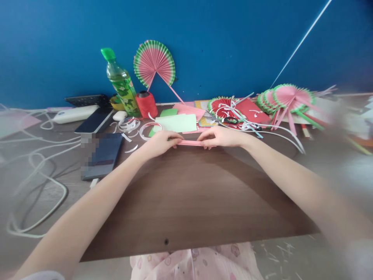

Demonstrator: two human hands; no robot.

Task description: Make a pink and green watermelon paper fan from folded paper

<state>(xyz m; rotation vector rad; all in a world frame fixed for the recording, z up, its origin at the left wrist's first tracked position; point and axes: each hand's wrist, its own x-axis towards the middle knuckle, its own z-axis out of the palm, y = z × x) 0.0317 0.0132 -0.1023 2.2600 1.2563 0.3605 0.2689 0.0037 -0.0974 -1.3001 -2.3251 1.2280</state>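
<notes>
A narrow folded strip of pink paper (190,143) runs between my two hands over the middle of the brown table. Its left end is pinched by my left hand (163,143), thumb on the near side. My right hand (219,137) has its fingers closed on the other end. Just behind the hands lie light green paper sheets (176,123) and pink paper sheets (189,111). A pair of dark-handled scissors (230,120) rests at the back, partly under white paper strips.
A pleated pink-and-green paper fan (154,62) leans on the blue wall. Left of it stand a green-capped bottle (124,87) and a red thread spool (146,105). More paper fans (287,99) lie at back right. A tablet (105,155) and white cables (62,190) occupy the left side.
</notes>
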